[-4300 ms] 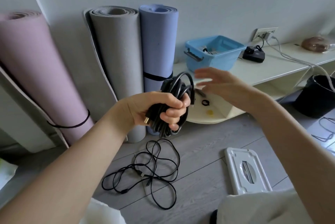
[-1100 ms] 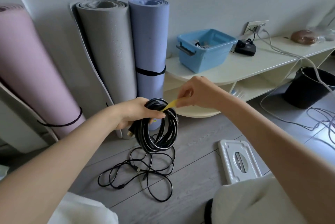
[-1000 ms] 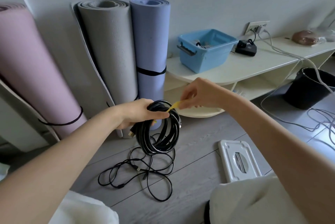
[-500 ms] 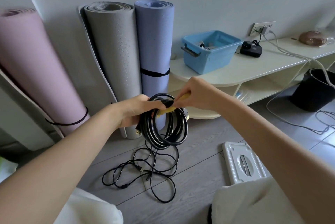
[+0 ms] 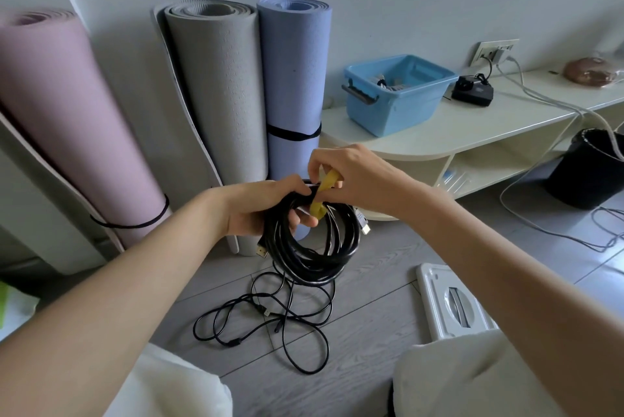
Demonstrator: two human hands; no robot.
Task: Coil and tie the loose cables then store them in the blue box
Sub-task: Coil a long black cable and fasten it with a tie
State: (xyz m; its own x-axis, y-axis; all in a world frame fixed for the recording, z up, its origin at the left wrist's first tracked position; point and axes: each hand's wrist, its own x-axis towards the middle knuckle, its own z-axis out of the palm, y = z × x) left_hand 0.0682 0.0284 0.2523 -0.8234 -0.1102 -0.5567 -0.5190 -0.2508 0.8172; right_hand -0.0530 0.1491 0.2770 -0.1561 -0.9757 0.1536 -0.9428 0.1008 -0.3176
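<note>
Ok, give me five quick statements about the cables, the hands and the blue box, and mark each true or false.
1. The left hand grips the coiled cable. True.
2. The right hand pinches a red tie. False: the tie is yellow.
3. The blue box sits on the floor. False: it stands on the shelf.
4. A loose cable lies on the floor. True.
5. The coiled cable is already in the box. False: it is in the hands.

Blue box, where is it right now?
In the head view the blue box sits upper right on the white shelf, right of the blue mat and left of the black charger.
</note>
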